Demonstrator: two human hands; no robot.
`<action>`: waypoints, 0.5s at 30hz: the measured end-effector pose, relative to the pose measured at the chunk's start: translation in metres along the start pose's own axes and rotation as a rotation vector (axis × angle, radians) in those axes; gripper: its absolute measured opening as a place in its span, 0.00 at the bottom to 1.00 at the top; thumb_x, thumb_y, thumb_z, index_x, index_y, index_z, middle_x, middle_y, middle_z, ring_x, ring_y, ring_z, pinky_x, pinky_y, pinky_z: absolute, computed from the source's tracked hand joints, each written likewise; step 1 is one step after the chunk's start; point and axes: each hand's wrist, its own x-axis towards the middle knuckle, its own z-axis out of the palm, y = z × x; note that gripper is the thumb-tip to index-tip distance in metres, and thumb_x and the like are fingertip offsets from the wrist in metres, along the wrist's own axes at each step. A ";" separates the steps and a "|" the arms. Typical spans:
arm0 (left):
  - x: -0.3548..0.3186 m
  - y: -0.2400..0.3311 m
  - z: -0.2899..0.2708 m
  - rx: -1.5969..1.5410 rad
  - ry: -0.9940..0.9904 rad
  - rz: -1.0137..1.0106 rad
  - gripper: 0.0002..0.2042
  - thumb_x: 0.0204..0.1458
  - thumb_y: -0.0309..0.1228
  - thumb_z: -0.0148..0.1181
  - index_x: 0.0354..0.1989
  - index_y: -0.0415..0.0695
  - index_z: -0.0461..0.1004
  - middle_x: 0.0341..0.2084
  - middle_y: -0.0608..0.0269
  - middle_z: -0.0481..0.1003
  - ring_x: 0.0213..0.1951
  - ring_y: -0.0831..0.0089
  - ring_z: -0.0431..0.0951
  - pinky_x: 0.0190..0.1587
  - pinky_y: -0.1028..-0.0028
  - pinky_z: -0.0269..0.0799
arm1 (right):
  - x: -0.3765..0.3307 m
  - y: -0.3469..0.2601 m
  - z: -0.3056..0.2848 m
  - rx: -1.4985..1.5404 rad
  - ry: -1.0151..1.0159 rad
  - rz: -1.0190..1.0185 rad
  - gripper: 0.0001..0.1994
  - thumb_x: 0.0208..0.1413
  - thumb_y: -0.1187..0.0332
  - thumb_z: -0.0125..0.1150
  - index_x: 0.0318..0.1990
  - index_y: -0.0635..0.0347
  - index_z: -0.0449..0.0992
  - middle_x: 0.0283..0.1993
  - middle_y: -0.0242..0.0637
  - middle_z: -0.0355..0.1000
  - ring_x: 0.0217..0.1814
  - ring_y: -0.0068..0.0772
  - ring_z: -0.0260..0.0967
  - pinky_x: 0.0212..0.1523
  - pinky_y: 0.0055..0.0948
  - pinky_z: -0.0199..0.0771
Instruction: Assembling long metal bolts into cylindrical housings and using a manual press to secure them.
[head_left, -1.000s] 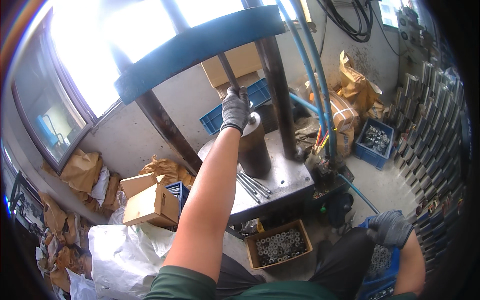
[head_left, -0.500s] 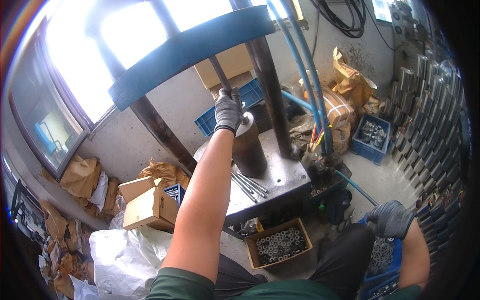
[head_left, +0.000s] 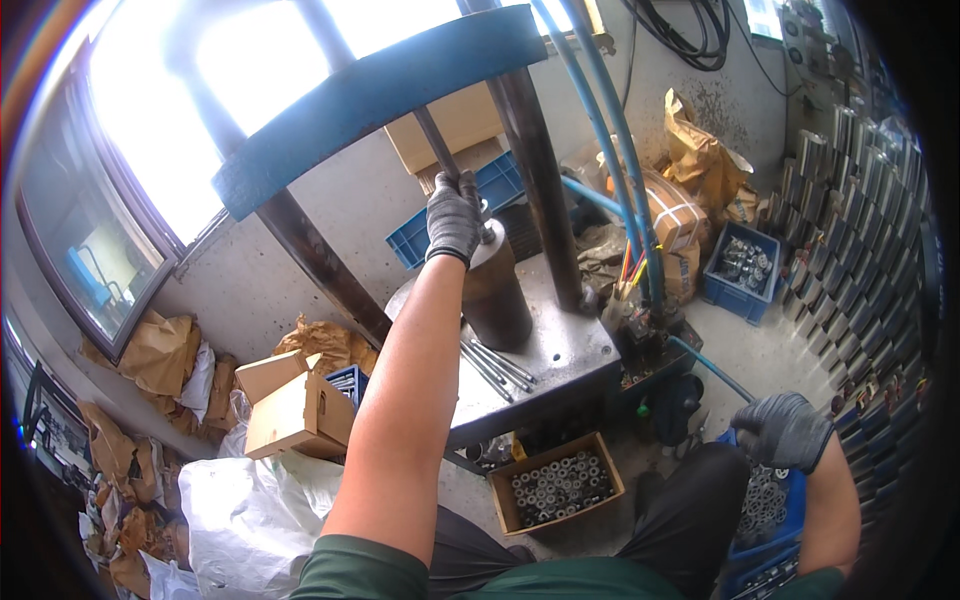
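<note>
Left hand (head_left: 455, 222) clamped on rod (head_left: 435, 140), open room leftward to column (head_left: 322, 265); rod's lower end hidden. Right hand (head_left: 784, 432) clamped on lever (head_left: 712, 370), covering its end.

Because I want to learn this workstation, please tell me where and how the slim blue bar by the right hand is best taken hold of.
Probably best at the near end of the blue bar, wrapped from above on the right, where the right hand is. It is slim, straight and slants away toward the metal table.
</note>
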 end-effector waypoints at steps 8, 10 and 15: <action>-0.004 0.005 0.000 0.036 -0.011 0.028 0.17 0.70 0.45 0.51 0.47 0.41 0.70 0.24 0.57 0.79 0.28 0.61 0.83 0.32 0.61 0.78 | 0.000 0.000 0.001 -0.005 -0.061 0.011 0.14 0.52 0.60 0.62 0.43 0.53 0.86 0.39 0.45 0.82 0.42 0.50 0.81 0.47 0.42 0.81; -0.008 0.010 -0.002 -0.004 -0.025 0.005 0.17 0.70 0.46 0.51 0.47 0.41 0.70 0.23 0.57 0.78 0.27 0.62 0.82 0.32 0.62 0.78 | 0.000 0.001 0.000 0.013 -0.057 -0.007 0.14 0.52 0.60 0.62 0.43 0.53 0.86 0.39 0.45 0.82 0.42 0.50 0.81 0.47 0.42 0.81; -0.008 0.007 0.000 -0.035 -0.025 -0.006 0.17 0.70 0.46 0.51 0.47 0.41 0.70 0.23 0.58 0.77 0.26 0.64 0.82 0.31 0.63 0.78 | -0.001 -0.001 -0.002 0.046 0.006 -0.004 0.15 0.51 0.61 0.62 0.44 0.55 0.86 0.39 0.46 0.82 0.42 0.50 0.81 0.47 0.42 0.81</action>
